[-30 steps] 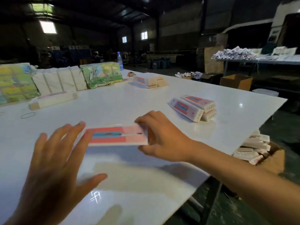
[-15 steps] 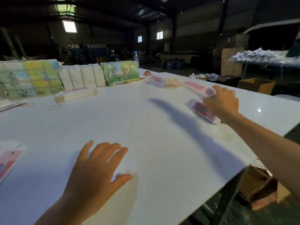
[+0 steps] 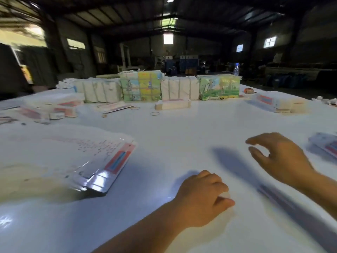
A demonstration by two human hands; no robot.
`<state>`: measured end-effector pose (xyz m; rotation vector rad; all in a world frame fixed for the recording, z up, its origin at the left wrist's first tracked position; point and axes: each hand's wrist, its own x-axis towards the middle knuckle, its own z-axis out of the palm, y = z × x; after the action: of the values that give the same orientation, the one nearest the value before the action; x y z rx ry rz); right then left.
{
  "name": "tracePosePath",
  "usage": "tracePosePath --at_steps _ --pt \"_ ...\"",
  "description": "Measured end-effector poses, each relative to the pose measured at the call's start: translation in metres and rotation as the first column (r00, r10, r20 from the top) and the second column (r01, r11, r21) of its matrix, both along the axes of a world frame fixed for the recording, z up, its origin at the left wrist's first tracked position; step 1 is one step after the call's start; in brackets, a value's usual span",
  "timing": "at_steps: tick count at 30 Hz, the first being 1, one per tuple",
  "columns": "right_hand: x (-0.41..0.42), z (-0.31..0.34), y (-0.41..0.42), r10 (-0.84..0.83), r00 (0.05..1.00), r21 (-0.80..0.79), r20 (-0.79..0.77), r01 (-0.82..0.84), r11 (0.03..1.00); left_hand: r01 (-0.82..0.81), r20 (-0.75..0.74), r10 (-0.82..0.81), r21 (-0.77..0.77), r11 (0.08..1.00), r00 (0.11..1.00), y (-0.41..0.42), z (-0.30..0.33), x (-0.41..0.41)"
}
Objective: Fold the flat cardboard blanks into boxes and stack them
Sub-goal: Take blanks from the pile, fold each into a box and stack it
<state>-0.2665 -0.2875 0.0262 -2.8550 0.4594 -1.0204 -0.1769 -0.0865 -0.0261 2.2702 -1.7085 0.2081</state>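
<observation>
Both hands are holding nothing, left hand (image 3: pixel 202 196) resting curled on the worktop (image 3: pixel 182 136) at lower centre, right hand (image 3: pixel 279 157) hovering loosely curled, while flat blanks (image 3: pixel 76 157) are waiting at left and folded boxes (image 3: pixel 273 103) are sitting at upper right.

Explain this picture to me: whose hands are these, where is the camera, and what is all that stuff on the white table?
No robot here. A person wears a camera on the head, looking down at their own hands. The left hand rests on the white table with fingers curled, holding nothing. The right hand hovers empty, fingers relaxed. At left lies a pile of flat cardboard blanks. Folded boxes sit far right, and wrapped bundles line the back edge.
</observation>
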Motion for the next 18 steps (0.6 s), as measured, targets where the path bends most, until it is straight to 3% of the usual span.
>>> tracePosePath --at_steps 3,7,10,11,13,16,18 --pt "0.022 -0.042 0.033 0.110 0.957 0.124 -0.270 -0.079 0.989 -0.015 -0.052 0.013 -0.043 0.999 0.999 0.004 -0.002 0.001" --pt "0.025 -0.052 0.034 0.124 0.966 0.141 -0.228 -0.093 0.986 -0.115 -0.245 0.078 -0.140 0.983 0.966 0.007 0.004 0.006" --pt "0.023 -0.052 0.035 0.123 0.965 0.122 -0.233 -0.096 0.988 -0.364 -0.219 0.349 -0.032 0.931 0.911 0.023 0.033 0.051" --pt "0.023 -0.053 0.035 0.120 0.967 0.127 -0.225 -0.093 0.988 -0.482 -0.153 0.483 0.044 0.875 0.862 0.035 0.045 0.075" --pt "0.024 -0.055 0.035 0.112 0.972 0.123 -0.208 -0.088 0.989 -0.725 0.015 0.731 0.143 0.674 0.682 0.072 0.064 0.121" --pt "0.027 -0.060 0.031 0.110 0.980 0.105 -0.168 -0.093 0.990 -0.878 0.116 0.895 0.282 0.387 0.431 0.130 0.062 0.162" --pt "0.029 -0.064 0.027 0.117 0.982 0.083 -0.148 -0.105 0.991 -0.881 0.093 0.914 0.321 0.349 0.396 0.146 0.053 0.172"
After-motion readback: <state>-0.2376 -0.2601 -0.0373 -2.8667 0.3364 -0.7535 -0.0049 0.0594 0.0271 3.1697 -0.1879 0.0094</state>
